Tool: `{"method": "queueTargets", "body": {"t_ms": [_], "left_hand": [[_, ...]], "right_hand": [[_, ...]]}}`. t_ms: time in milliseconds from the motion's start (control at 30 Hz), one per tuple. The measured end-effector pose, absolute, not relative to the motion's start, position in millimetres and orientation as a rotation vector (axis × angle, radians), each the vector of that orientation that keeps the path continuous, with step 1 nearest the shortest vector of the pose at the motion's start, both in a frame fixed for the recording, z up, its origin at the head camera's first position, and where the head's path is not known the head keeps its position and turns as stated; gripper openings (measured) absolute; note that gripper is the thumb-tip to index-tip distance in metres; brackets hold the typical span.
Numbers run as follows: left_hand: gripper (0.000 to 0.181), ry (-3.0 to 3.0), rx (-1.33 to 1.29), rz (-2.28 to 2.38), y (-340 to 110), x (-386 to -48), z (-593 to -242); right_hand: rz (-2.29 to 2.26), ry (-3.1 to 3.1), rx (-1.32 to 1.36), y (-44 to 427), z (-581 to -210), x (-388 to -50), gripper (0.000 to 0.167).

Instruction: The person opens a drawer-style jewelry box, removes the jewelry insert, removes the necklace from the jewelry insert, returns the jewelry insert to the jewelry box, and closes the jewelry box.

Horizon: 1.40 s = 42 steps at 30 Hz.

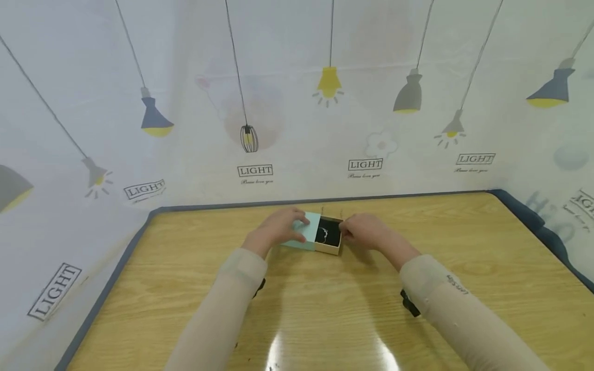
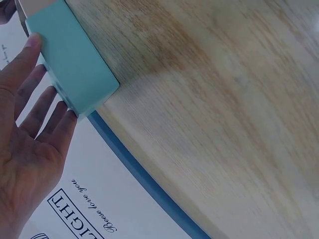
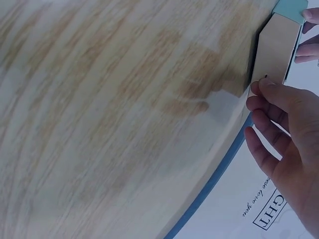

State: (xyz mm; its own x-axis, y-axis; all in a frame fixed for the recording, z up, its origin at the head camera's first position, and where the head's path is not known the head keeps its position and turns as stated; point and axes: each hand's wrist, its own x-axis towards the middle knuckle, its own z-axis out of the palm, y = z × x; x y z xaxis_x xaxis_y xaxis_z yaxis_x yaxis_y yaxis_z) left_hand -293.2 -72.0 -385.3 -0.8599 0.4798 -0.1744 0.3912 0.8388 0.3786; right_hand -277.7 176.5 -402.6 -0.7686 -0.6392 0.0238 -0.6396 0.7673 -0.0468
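A small drawer-style jewellery box lies near the far edge of the table. Its teal sleeve [image 1: 313, 225] is on the left, and the beige drawer [image 1: 327, 249] stands partly out to the right. On the drawer's black lining sits a silvery piece of jewellery [image 1: 325, 235], too small to tell its kind. My left hand [image 1: 280, 226] holds the sleeve between thumb and fingers, thumb on the nearer side. With thumb and forefinger, my right hand [image 1: 366, 231] pinches the drawer's outer end; the right wrist view has that hand [image 3: 294, 127] close to the beige wall.
The wooden table [image 1: 334, 299] is edged in dark blue at the back. Behind it hangs a pale backdrop [image 1: 297, 113] printed with lamps. Small dark specks lie toward the table's near side.
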Motion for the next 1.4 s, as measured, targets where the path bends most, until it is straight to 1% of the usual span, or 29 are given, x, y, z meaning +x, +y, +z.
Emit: {"method": "queueTargets", "body": {"t_ms": [333, 633, 867, 1400], "left_hand": [[0.051, 2.754, 0.672, 0.491, -70, -294, -384], [0.052, 2.767, 0.661, 0.493, -73, -294, -384], [0.052, 2.755, 0.689, 0.511, -72, -296, -389], [0.051, 2.765, 0.685, 0.505, -71, -294, -386]], "right_hand": [[0.066, -2.949, 1.072, 180, -399, -278, 0.01], [0.079, -2.939, 1.082, 182, -401, -280, 0.014], [0.094, -2.956, 1.076, 188, -401, -277, 0.02], [0.05, -3.002, 1.039, 200, -399, -271, 0.017]]}}
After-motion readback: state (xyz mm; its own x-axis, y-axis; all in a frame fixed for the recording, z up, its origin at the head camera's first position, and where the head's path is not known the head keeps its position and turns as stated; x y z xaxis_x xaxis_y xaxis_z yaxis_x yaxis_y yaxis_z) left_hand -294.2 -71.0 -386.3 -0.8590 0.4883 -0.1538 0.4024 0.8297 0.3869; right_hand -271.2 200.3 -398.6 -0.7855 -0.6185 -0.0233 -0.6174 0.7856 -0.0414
